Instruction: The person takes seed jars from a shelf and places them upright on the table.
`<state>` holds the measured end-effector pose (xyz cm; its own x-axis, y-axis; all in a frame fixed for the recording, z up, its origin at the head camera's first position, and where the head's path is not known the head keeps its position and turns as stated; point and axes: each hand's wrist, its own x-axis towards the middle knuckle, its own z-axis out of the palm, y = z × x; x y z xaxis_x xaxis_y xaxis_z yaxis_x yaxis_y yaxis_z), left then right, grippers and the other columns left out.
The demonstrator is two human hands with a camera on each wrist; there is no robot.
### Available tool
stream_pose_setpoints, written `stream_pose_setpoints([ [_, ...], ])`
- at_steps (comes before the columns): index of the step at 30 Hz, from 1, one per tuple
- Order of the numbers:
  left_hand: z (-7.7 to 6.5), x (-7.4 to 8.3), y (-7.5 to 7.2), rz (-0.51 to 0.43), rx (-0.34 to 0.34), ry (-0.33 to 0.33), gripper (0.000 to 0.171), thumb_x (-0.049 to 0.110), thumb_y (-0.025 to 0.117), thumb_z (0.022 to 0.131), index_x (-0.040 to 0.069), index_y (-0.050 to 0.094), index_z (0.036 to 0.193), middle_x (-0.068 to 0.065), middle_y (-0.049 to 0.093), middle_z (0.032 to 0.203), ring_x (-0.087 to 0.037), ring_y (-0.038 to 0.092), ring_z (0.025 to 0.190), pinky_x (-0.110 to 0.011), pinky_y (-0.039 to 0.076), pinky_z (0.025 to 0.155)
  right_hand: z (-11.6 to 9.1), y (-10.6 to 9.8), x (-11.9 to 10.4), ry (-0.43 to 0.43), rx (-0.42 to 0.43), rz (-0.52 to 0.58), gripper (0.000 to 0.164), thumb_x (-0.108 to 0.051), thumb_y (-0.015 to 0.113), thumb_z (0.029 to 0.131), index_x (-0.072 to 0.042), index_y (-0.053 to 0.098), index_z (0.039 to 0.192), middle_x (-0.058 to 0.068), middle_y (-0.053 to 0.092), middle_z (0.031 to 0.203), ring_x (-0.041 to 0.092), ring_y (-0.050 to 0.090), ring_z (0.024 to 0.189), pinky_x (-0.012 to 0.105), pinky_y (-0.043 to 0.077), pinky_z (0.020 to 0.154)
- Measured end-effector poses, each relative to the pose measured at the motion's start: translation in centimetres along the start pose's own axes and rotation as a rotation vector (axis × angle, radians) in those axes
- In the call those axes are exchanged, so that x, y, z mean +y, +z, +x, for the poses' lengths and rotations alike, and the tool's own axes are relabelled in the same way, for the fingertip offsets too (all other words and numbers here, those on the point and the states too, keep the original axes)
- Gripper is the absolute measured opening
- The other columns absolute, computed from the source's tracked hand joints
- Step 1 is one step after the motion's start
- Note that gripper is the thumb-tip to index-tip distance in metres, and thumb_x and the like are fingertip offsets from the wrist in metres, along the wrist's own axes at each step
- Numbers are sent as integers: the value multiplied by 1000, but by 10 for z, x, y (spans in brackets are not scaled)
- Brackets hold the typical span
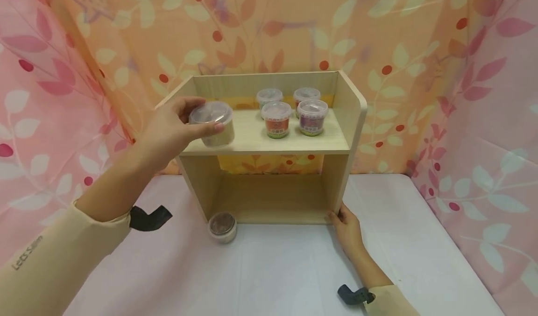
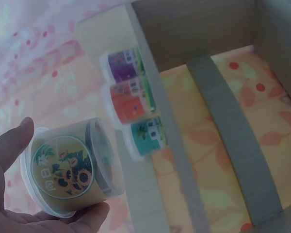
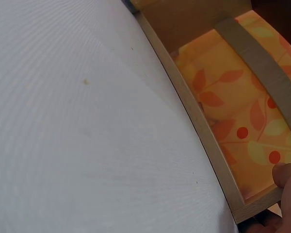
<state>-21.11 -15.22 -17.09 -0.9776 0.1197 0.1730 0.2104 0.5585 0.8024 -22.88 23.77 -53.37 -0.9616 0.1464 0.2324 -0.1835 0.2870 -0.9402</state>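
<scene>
My left hand (image 1: 176, 127) grips a small lidded plastic tub (image 1: 220, 137) between thumb and fingers, at the left part of the wooden shelf's (image 1: 248, 143) upper board. In the left wrist view, this tub (image 2: 63, 170) is tipped on its side relative to the camera and bears a round sunflower label. It looks lifted off the board. My right hand (image 1: 350, 229) grips the lower right front edge of the shelf, its thumb on the inner face in the right wrist view. Whether the tub's base touches anything is hard to see.
Several similar tubs stand on the upper board's right half, among them an orange-labelled tub (image 1: 276, 125) and a purple-labelled tub (image 1: 312, 122). Another tub (image 1: 223, 234) with a dark lid area stands on the white tabletop (image 1: 286, 269) by the shelf's lower left corner. Patterned curtains (image 1: 269, 26) surround the table.
</scene>
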Motion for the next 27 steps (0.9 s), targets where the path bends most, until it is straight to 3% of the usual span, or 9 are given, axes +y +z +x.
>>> stream_pose_setpoints([
  [9, -31, -31, 7, -85, 7, 1, 90, 39, 84, 85, 11, 38, 157, -7, 48, 150, -22, 52, 130, -8, 49, 90, 0, 2, -1, -17, 13, 6, 52, -10, 65, 101, -5, 50, 151, 21, 59, 143, 34, 60, 129, 7, 48, 89],
  [18, -61, -69, 14, -114, -13, -17, 87, 31, 85, 86, 10, 37, 156, -9, 48, 148, -22, 52, 128, -7, 49, 90, -2, 2, -1, -4, -7, 4, 55, -18, 64, 103, -8, 46, 154, 20, 57, 145, 33, 58, 131, 10, 48, 93],
  [22, -73, -91, 23, -112, 5, -20, 86, 31, 86, 85, 11, 40, 154, -9, 50, 146, -24, 53, 131, -7, 48, 91, 0, 1, -1, 2, -13, -11, 55, -18, 62, 104, -7, 44, 155, 20, 55, 147, 33, 56, 133, 7, 46, 94],
  [27, -83, -118, 39, -150, 2, 14, 87, 21, 89, 82, 4, 41, 153, -13, 49, 147, -26, 51, 136, -7, 44, 99, 1, -2, -2, 13, -23, 2, 56, -12, 60, 104, -1, 40, 155, 24, 52, 148, 36, 53, 135, 4, 43, 93],
])
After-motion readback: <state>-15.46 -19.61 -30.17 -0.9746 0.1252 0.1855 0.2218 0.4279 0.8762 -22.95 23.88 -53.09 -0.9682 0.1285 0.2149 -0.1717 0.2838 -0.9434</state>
